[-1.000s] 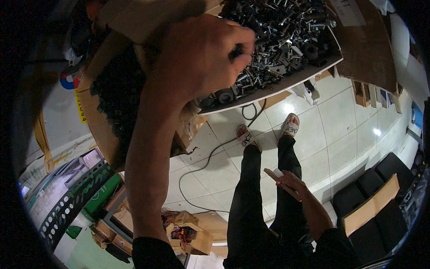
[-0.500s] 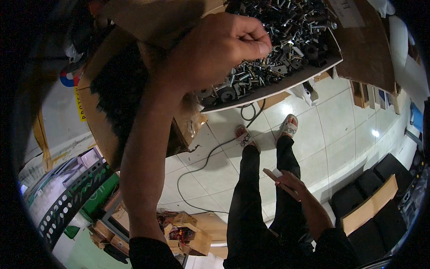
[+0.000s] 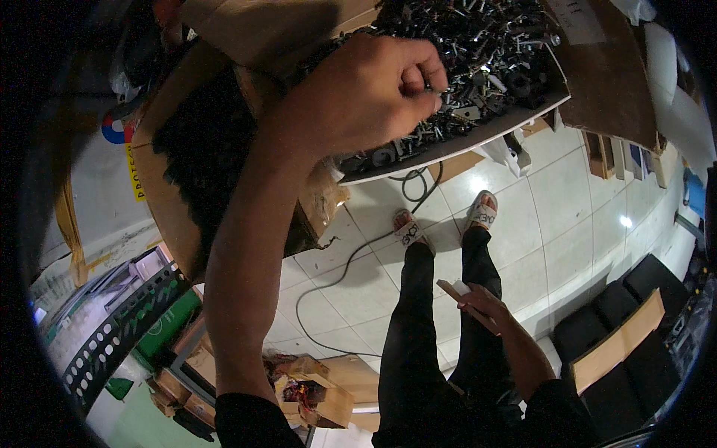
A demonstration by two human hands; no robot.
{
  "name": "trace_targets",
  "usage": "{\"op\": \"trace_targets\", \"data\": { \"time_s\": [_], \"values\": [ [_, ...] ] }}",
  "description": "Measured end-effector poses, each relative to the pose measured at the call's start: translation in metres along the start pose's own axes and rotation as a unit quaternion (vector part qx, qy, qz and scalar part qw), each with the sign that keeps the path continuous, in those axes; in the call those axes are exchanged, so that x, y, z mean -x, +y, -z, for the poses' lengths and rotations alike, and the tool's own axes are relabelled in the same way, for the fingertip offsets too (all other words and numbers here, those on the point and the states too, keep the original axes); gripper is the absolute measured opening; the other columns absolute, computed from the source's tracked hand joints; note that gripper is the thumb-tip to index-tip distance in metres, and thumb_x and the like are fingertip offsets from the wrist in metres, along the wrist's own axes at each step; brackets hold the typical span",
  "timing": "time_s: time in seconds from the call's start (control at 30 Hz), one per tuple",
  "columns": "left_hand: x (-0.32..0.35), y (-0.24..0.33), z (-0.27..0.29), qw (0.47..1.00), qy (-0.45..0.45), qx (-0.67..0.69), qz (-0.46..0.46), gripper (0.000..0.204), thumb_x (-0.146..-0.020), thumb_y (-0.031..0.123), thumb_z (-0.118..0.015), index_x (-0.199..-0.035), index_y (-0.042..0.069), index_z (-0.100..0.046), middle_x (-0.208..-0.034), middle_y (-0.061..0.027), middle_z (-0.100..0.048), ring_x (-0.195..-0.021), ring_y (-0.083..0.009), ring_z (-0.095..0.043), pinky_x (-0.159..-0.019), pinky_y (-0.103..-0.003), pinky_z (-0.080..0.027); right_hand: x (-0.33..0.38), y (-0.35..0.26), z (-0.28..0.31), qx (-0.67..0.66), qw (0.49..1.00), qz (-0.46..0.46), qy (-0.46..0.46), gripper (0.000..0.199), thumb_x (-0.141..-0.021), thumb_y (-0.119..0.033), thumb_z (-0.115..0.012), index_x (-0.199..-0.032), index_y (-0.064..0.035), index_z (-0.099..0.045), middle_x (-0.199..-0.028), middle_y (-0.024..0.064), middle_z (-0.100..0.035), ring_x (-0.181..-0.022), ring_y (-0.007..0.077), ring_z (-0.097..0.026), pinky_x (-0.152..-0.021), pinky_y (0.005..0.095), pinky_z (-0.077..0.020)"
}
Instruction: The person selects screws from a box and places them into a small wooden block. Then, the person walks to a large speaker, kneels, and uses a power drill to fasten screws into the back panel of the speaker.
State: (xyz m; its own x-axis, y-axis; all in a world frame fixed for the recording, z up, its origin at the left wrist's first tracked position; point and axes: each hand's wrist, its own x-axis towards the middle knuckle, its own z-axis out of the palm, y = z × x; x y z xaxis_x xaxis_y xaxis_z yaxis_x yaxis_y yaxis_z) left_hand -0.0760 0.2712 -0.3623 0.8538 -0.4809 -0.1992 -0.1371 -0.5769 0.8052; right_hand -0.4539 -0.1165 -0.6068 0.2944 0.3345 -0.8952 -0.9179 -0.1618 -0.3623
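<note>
My left hand (image 3: 381, 93) hangs over a carton (image 3: 478, 142) heaped with loose screws, bolts and small metal parts (image 3: 485, 45). Its fingers are curled in, thumb and forefinger close together; whatever is between them is too small to make out. Lower down, in front of my legs, my right hand (image 3: 485, 302) grips a flat tan piece, like cardboard or thin wood (image 3: 450, 290). Something white (image 3: 464, 288) shows beside that piece, partly behind the fingers.
Left of the metal parts stands another carton (image 3: 153, 187) with a dark, bristly mass (image 3: 202, 149). A black cable (image 3: 334, 281) curls over the tiled floor (image 3: 515, 224). Black chairs (image 3: 582, 328) stand at right, and a small open carton (image 3: 334, 403) sits at the lower middle.
My left hand has shifted slightly over the metal parts, its fingers still curled, with a wider gap showing behind the fingertips. My right hand and the flat tan piece have barely moved.
</note>
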Motion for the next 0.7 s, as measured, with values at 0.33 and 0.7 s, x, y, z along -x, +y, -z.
{"op": "trace_targets", "data": {
  "time_s": [0.33,0.7],
  "values": [
    [0.001,0.009,-0.030,0.952,0.074,-0.257,-0.148,0.011,-0.078,0.016,-0.066,-0.083,0.006,-0.066,-0.087,-0.0069,-0.059,-0.080,-0.0302,-0.061,-0.074,-0.041,-0.048,0.044,-0.146,-0.049,0.109,0.992,0.056,0.034,0.066,-0.062,-0.008,-0.076,-0.122,-0.0030,-0.049,-0.091,0.0101,-0.062,-0.081,0.0210,-0.061,-0.073,0.0366,-0.0502],
    [-0.006,0.009,0.007,0.977,-0.064,0.192,0.069,0.022,-0.086,0.021,-0.060,-0.094,0.001,-0.065,-0.079,-0.0042,-0.063,-0.071,-0.0113,-0.058,-0.064,-0.025,-0.046,0.082,-0.306,-0.103,-0.189,0.941,0.279,-0.029,0.075,-0.050,-0.015,-0.073,-0.117,0.0047,-0.045,-0.084,0.0185,-0.061,-0.056,0.0164,-0.053,-0.052,0.0277,-0.0436]
  ]
}}
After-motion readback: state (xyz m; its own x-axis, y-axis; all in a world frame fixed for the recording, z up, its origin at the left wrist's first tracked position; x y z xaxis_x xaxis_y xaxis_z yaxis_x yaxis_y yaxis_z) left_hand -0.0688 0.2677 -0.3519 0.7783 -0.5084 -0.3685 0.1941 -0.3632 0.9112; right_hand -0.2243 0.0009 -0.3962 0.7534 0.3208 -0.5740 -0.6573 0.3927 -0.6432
